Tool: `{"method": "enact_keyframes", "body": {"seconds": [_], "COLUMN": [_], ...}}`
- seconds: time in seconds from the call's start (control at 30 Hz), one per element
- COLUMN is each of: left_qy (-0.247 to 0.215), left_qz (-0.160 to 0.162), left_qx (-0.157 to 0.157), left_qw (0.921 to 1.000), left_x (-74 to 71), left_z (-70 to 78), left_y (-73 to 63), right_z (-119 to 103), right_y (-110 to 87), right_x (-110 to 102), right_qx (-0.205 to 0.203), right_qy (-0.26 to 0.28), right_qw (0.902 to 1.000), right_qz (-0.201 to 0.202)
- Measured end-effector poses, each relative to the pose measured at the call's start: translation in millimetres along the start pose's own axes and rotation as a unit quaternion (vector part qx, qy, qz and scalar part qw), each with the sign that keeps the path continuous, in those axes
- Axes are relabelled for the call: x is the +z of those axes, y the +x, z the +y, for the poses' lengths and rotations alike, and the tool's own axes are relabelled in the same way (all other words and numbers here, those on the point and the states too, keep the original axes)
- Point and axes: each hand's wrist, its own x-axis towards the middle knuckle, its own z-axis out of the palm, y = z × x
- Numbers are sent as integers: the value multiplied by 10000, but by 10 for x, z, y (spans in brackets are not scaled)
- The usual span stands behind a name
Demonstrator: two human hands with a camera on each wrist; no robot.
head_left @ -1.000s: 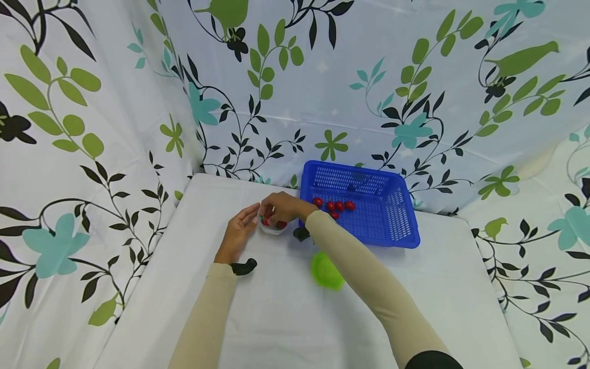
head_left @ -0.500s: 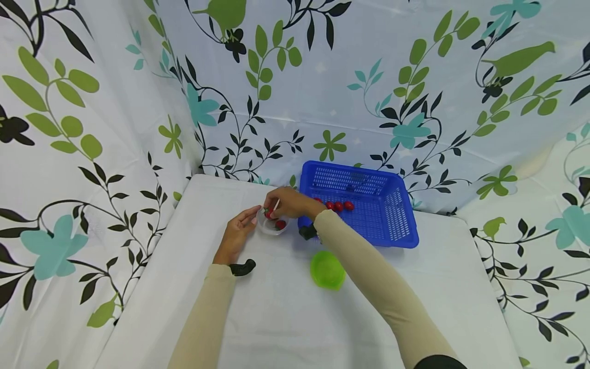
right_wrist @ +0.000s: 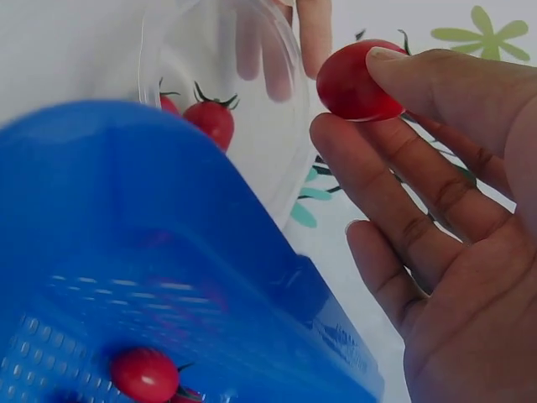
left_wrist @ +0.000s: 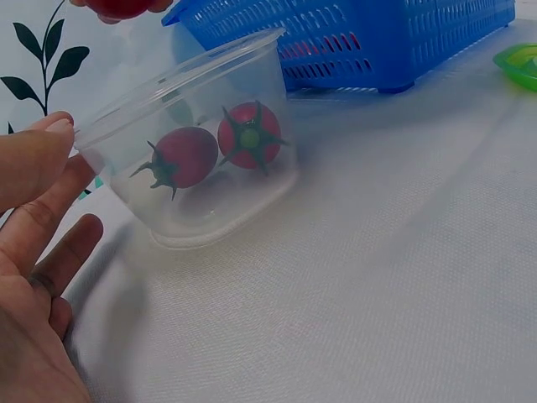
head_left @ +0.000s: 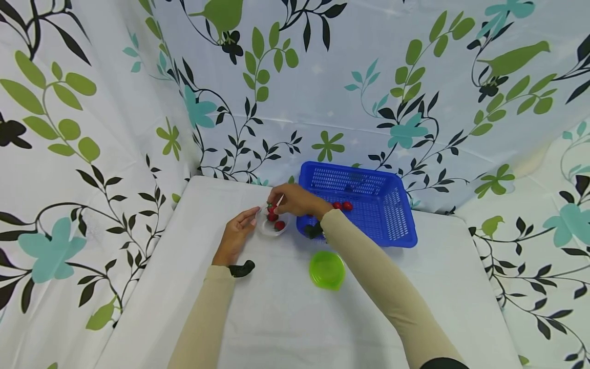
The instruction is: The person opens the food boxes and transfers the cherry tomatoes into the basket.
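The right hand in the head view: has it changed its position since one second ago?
Yes, the right hand has moved slightly right and up the picture, judged against the blue basket.

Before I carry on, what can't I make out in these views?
Head view: how many tomatoes the blue basket holds; the right hand and wrist cover part of it.
Left wrist view: the held tomato's upper part, cut off by the top edge.
Left wrist view: the green bowl's far side, cut off by the right edge.
Right wrist view: the lettering on the basket, too blurred to read.
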Motion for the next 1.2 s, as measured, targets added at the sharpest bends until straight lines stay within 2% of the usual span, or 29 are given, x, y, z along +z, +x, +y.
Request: {"method": "enact_keyframes", "body": {"seconds": [0.33,0.6,0.9,1.2], "left_qy": [106,153,151,146], "left_qz": [70,110,113,62], "left_qx": [-64,-96,-91,-54], "left_qw": [9999,9998,9998,9999], "left_x": [15,24,24,18], "left_z": [11,17,1,-8], "left_y": [-12,-23,-14,-27], "right_z": [43,79,155,286], "right_y": [-123,-185,-271,-371], "right_x": [-108,-168,-251,-354], "right_qx": [-112,46,22,12], "right_qy": [18,114,294,201], "right_qw": [9995,9981,9967,9958], "right_qz": [278,604,762,893]}}
